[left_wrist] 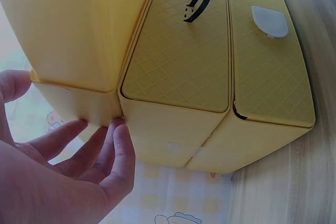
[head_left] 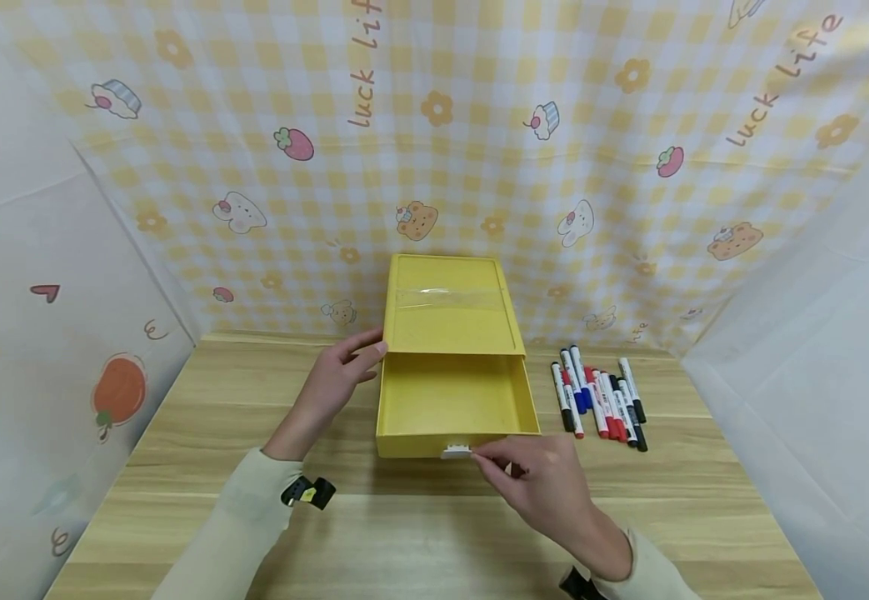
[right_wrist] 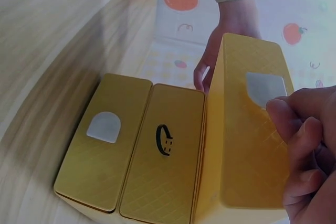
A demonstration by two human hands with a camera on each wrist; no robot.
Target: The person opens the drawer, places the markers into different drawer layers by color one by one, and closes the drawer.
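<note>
A yellow chest of drawers (head_left: 449, 329) stands against the patterned backdrop, its top drawer (head_left: 412, 447) pulled well out, with the yellow floor showing inside. On that drawer's front is a white tab handle (head_left: 455, 452). My right hand (head_left: 546, 487) pinches the handle's edge, fingers curled. Along the chest's left side, my left hand (head_left: 335, 379) rests its extended fingertips, the thumb up by the top edge. Below, in the left wrist view, the middle drawer (left_wrist: 178, 51) with a dark loop handle (left_wrist: 199, 6) and the bottom drawer (left_wrist: 273, 77) with a white tab are closed.
Several whiteboard markers (head_left: 601, 400) with black, blue and red caps lie in a loose group right of the chest. Clear tape (head_left: 445, 297) crosses its top. The wooden table (head_left: 419, 542) is bordered by a checked backdrop (head_left: 479, 167) and white side sheets.
</note>
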